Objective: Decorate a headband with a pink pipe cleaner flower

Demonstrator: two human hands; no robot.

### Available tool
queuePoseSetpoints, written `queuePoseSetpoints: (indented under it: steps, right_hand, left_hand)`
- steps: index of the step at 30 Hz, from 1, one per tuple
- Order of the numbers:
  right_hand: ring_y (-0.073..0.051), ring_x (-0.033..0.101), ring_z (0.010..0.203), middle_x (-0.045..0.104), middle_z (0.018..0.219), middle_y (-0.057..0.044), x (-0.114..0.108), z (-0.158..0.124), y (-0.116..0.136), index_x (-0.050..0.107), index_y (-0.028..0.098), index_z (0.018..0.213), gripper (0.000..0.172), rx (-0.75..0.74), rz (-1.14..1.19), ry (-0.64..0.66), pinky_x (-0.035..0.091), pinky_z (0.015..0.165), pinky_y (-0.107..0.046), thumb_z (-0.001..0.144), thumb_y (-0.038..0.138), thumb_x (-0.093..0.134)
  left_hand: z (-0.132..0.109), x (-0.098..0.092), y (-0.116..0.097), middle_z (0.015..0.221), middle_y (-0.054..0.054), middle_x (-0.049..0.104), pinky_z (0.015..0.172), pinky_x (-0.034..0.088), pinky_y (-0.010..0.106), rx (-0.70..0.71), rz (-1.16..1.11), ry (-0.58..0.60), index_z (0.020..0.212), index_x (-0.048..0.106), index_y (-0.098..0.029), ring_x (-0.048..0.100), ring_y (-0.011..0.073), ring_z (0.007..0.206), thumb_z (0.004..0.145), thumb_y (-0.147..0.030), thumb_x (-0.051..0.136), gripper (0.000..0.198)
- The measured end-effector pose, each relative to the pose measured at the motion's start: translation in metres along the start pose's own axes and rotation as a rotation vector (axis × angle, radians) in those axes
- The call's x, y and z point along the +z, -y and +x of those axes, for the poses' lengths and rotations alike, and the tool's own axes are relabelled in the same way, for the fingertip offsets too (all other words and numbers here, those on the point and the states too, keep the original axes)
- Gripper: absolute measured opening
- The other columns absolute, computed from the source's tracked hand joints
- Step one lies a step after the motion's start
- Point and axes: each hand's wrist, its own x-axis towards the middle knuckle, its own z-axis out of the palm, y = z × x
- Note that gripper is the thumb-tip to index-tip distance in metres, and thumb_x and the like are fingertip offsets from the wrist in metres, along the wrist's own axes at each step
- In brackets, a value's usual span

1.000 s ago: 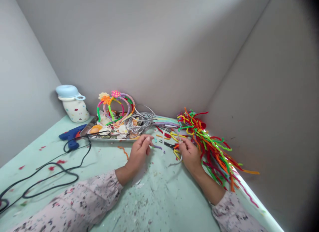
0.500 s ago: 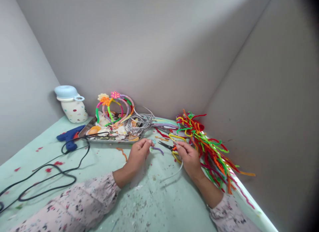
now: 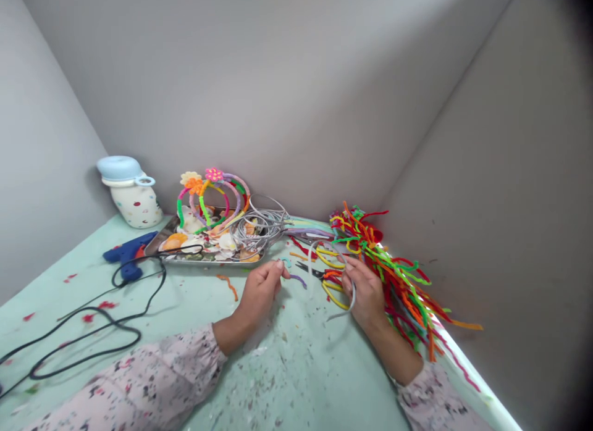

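Note:
A length of thin grey-white wire [image 3: 313, 264] is pinched in the fingers of my right hand [image 3: 365, 289]. It arches up to the left of the hand in a loop, and its other end curls below the fingers. My left hand [image 3: 260, 294] is closed, thumb against fingers; what they hold, if anything, is hidden. Between the hands lie scissors [image 3: 334, 291] with yellow and red handles, their dark blades toward the left. A short purple pipe cleaner piece [image 3: 299, 281] and a light blue scrap [image 3: 286, 263] rest close to my left fingertips.
At the back, a metal tray [image 3: 217, 264] holds shells, a coil of grey wire [image 3: 262, 227] and colourful flower headbands [image 3: 213, 199]. Bundled pipe cleaners [image 3: 393, 267] lie at right. A blue glue gun [image 3: 130, 255], its black cable [image 3: 115, 320] and a white bottle [image 3: 134, 196] are at left.
The wire stretched between both hands before; now it loops up from my right hand alone. My right hand has shifted slightly right. My left hand has hardly moved.

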Motion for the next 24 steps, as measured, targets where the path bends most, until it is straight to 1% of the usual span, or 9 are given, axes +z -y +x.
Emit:
queuePoseSetpoints:
  steps: [4, 6, 9, 11, 13, 15, 17, 21, 24]
  right_hand:
    - [-0.008, 0.033, 0.044, 0.04, 0.049, 0.007, 0.001, -0.002, 0.0, 0.066, 0.015, 0.1, 0.03, -0.022, -0.02, 0.009, 0.025, 0.044, -0.022, 0.078, 0.035, 0.06]
    - [-0.008, 0.034, 0.045, 0.041, 0.049, 0.006, 0.001, -0.006, -0.001, 0.067, 0.016, 0.098, 0.029, -0.04, -0.097, 0.06, 0.027, 0.044, -0.022, 0.079, 0.036, 0.06]
    - [-0.01, 0.038, 0.046, 0.044, 0.051, 0.004, 0.001, -0.011, -0.003, 0.068, 0.017, 0.1, 0.03, -0.066, -0.263, 0.178, 0.03, 0.045, -0.023, 0.083, 0.038, 0.056]
    - [-0.012, 0.043, 0.05, 0.05, 0.056, 0.002, 0.001, -0.014, -0.004, 0.069, 0.018, 0.103, 0.03, -0.122, -0.397, 0.253, 0.036, 0.048, -0.025, 0.085, 0.037, 0.053]
    - [-0.013, 0.048, 0.055, 0.057, 0.064, 0.0, 0.002, -0.015, -0.003, 0.069, 0.019, 0.104, 0.03, -0.189, -0.527, 0.296, 0.04, 0.054, -0.026, 0.087, 0.036, 0.052]
    - [-0.014, 0.05, 0.059, 0.06, 0.069, -0.002, 0.003, -0.015, -0.002, 0.069, 0.019, 0.105, 0.029, -0.231, -0.608, 0.301, 0.041, 0.057, -0.027, 0.087, 0.035, 0.051]
    - [-0.014, 0.05, 0.059, 0.059, 0.069, -0.001, 0.004, -0.015, -0.001, 0.068, 0.019, 0.105, 0.029, -0.247, -0.627, 0.288, 0.041, 0.058, -0.026, 0.088, 0.034, 0.051]
    - [-0.012, 0.044, 0.055, 0.048, 0.06, 0.003, 0.006, -0.015, 0.0, 0.066, 0.018, 0.104, 0.027, -0.246, -0.566, 0.253, 0.039, 0.055, -0.025, 0.087, 0.036, 0.053]
    - [-0.012, 0.042, 0.055, 0.047, 0.06, 0.003, 0.009, -0.018, 0.002, 0.065, 0.018, 0.099, 0.024, -0.232, -0.538, 0.287, 0.037, 0.053, -0.024, 0.086, 0.036, 0.055]
  left_hand:
    - [0.003, -0.001, 0.003, 0.054, -0.006, 0.038, 0.045, 0.024, 0.018, 0.036, -0.023, -0.023, 0.081, 0.058, -0.017, 0.031, 0.0069, 0.049, 0.084, -0.038, 0.056, 0.022]
    - [0.004, -0.001, 0.003, 0.055, -0.007, 0.039, 0.046, 0.025, 0.017, 0.029, -0.025, -0.026, 0.085, 0.057, -0.017, 0.032, 0.0065, 0.049, 0.084, -0.037, 0.057, 0.02]
    - [0.002, 0.0, -0.001, 0.054, -0.006, 0.041, 0.044, 0.025, 0.017, -0.009, -0.055, -0.019, 0.084, 0.057, -0.017, 0.033, 0.0062, 0.046, 0.085, -0.042, 0.054, 0.025]
    - [0.001, 0.001, -0.003, 0.052, -0.005, 0.044, 0.042, 0.024, 0.018, -0.056, -0.108, 0.02, 0.086, 0.058, -0.017, 0.033, 0.0066, 0.043, 0.088, -0.047, 0.047, 0.033]
    - [0.0, 0.001, -0.004, 0.051, -0.004, 0.047, 0.041, 0.026, 0.019, -0.085, -0.142, 0.062, 0.085, 0.057, -0.016, 0.035, 0.007, 0.042, 0.088, -0.051, 0.043, 0.038]
    - [0.0, 0.0, -0.004, 0.051, -0.003, 0.05, 0.04, 0.026, 0.019, -0.084, -0.099, 0.123, 0.081, 0.056, -0.015, 0.036, 0.0068, 0.04, 0.087, -0.05, 0.047, 0.036]
    - [0.001, -0.001, -0.003, 0.049, -0.004, 0.048, 0.041, 0.026, 0.019, -0.057, -0.027, 0.146, 0.078, 0.057, -0.015, 0.035, 0.0061, 0.04, 0.085, -0.047, 0.052, 0.033]
    - [0.003, -0.003, -0.01, 0.045, -0.007, 0.038, 0.043, 0.025, 0.018, 0.025, 0.041, 0.02, 0.072, 0.06, -0.014, 0.031, 0.005, 0.042, 0.084, -0.042, 0.057, 0.031]
    - [0.002, -0.002, -0.022, 0.041, -0.008, 0.034, 0.041, 0.02, 0.019, 0.029, -0.029, -0.008, 0.074, 0.061, -0.015, 0.025, 0.0048, 0.04, 0.084, -0.043, 0.056, 0.031]
